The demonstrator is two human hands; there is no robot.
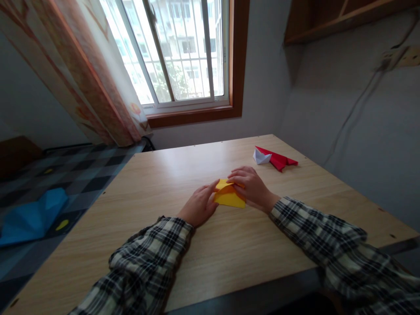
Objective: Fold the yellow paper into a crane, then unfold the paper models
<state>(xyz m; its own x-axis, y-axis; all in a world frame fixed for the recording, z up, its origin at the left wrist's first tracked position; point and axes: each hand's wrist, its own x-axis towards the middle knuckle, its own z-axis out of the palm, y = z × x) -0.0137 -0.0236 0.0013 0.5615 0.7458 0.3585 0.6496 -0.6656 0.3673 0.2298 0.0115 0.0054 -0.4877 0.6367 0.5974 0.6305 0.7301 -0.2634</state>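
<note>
Daylight from a barred window point(183, 52) falls across the wooden table point(170, 175) in front of us, with a patterned curtain point(95, 78) drawn to the left of the glass. We see a yellow folded paper point(229, 197) lying flat near the middle of the table, between our two hands. Its long axis runs roughly left to right, with a raised flap at the upper left corner.

Our left hand point(198, 206) rests just left of the paper; its fingers point(210, 187) are stretched out together, and the tips press on that raised flap. Our right hand point(251, 187) lies over the paper's right and far edge, fingers curled loosely and close together, holding the sheet down rather than pinching it. So the paper sits to the right of the left fingertips and under the right ones. Both hands touch it, and neither is clearly the nearer.

Farther off, toward the right far corner, a red folded paper point(278, 159) lies with a small white folded paper point(261, 156) touching its left end. Both are well apart from our hands. A blue folded sheet point(33, 216) lies on the checked floor point(82, 170) to the left.
</note>
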